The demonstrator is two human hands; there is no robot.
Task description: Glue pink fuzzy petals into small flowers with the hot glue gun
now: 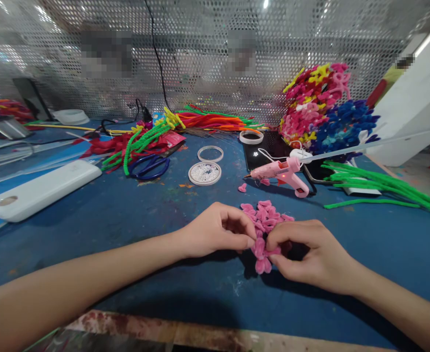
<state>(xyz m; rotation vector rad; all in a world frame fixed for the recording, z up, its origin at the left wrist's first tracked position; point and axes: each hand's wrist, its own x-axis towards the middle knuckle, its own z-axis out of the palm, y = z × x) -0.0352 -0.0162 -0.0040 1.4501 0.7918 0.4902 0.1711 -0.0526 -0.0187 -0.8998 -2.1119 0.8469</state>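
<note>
Between my two hands is a pink pipe cleaner flower (261, 248) with looped petals. My left hand (222, 230) pinches its left side with thumb and forefinger. On the other side, my right hand (308, 252) grips a petal the same way. Right behind the fingers lies a pile of pink pipe cleaner pieces (268, 215), partly covered by my hands. A small loose pink piece (242, 187) rests near the tip of a pink glue gun (281, 175), which lies on its side with a long clear glue stick in its back.
A round tub of white beads (204, 173) sits beside its lid ring (210, 154). Blue scissors (149, 167) and a white case (42, 190) lie left. Green pipe cleaners (383, 186) lie right, below heaped colourful flowers (313, 107). A perforated metal screen (200, 58) stands behind.
</note>
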